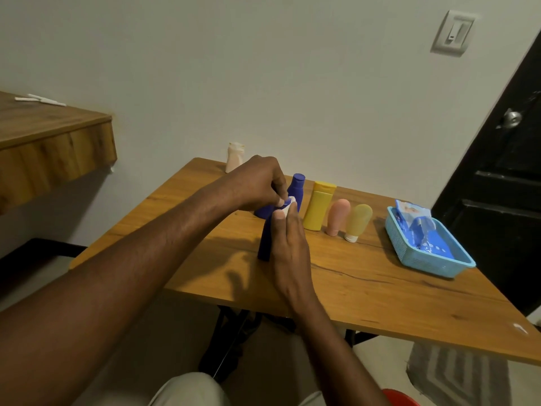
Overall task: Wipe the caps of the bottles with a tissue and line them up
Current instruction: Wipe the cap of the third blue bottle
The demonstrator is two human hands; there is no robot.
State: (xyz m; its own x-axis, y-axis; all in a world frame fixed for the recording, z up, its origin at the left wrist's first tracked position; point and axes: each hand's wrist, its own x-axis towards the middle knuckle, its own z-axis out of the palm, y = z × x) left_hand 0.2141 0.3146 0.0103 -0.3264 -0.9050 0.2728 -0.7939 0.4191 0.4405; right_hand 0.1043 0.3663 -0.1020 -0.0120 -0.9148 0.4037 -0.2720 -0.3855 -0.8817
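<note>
My right hand (288, 238) grips a dark blue bottle (264, 244) standing near the middle of the wooden table (380, 288). My left hand (257, 183) pinches a small white tissue (285, 206) against the top of that bottle, so its cap is hidden. Behind it a row runs to the right: a second blue bottle (297, 184), a yellow bottle (317, 208), a pink tube (338, 216) and a yellow-green tube (357, 219) standing on its white cap. A white bottle (234, 160) stands alone at the table's far edge.
A light blue basket (433, 259) holding a pack of wipes (415, 219) sits at the table's right side. A wooden shelf (52, 148) juts out on the left. A black door (503, 171) stands at the right, and a grey rug (456, 373) lies on the floor.
</note>
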